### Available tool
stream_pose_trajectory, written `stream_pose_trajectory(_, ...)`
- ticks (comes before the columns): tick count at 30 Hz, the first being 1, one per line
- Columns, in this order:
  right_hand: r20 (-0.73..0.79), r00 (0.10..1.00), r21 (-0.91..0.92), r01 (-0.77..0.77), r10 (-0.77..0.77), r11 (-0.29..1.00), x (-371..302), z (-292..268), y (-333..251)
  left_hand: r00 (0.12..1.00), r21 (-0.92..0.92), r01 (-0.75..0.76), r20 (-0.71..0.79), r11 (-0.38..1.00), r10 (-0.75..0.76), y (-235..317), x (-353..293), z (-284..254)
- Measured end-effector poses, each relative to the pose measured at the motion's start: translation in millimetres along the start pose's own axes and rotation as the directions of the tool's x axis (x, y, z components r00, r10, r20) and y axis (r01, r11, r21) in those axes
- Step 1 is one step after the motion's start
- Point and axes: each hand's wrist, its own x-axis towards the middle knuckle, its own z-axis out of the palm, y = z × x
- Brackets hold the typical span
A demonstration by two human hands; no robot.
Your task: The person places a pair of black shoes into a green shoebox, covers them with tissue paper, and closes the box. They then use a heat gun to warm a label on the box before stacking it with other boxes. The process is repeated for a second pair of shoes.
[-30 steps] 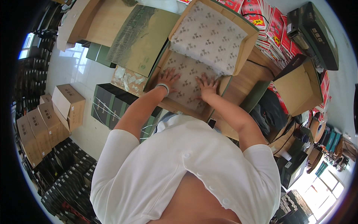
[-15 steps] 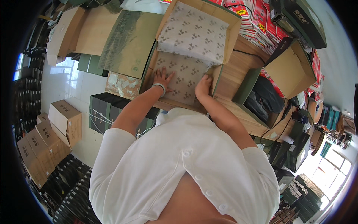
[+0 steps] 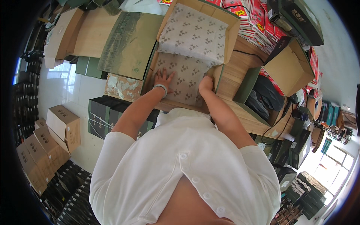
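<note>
In front of me stands an open cardboard box (image 3: 234, 32), green outside and brown inside, its lid leaning back on the far side. Patterned tissue paper (image 3: 183, 73) lines it, spreading over the bottom part and up across the lid. My left hand (image 3: 163, 80), with a pale bangle at the wrist, lies on the paper at the left with fingers spread. At the right wall my right hand (image 3: 206, 84) reaches down between the paper's edge and the cardboard. Its fingers are mostly hidden there, so whether they grip the paper cannot be seen.
A flattish green box (image 3: 129, 45) lies left of the open one. To the right, another open box (image 3: 243, 88) holds dark shoes (image 3: 264, 97). Red printed packets (image 3: 258, 22) are piled behind, and a black cable (image 3: 249, 53) crosses the wooden table (image 3: 228, 80). Brown cartons (image 3: 52, 146) stand on the floor.
My right hand has shifted slightly and its fingers have gone lower along the right wall, out of sight. The left hand stays flat on the paper.
</note>
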Motion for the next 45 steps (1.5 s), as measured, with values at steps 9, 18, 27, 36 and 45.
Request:
stream_pose_trajectory(9,0.111,0.992,-0.232,-0.029,0.057,0.972,-20.2,-8.8,-8.8,1.0,0.023,0.002,0.02,1.0,-0.003,2.0,-1.0,-5.4)
stream_pose_trajectory(18,0.193,0.972,-0.235,-0.085,0.132,0.968,-5.0,-46.2,-22.9,0.989,-0.07,0.051,0.143,0.996,-0.041,4.1,-5.7,-52.3)
stream_pose_trajectory(27,-0.097,0.989,0.025,-0.11,0.112,0.994,38.3,-10.9,-1.4,0.954,-0.14,-0.145,-0.284,0.98,0.1,-0.2,52.7,-42.6)
stream_pose_trajectory(36,-0.11,0.987,-0.068,-0.123,0.115,0.99,36.4,-12.6,-4.3,0.962,-0.056,-0.11,-0.257,0.992,0.092,-3.8,64.3,-34.5)
stream_pose_trajectory(45,0.162,0.95,0.062,-0.281,0.269,0.958,26.7,-44.8,-25.8,0.961,-0.129,-0.13,-0.261,0.983,0.093,-12.1,68.3,-30.3)
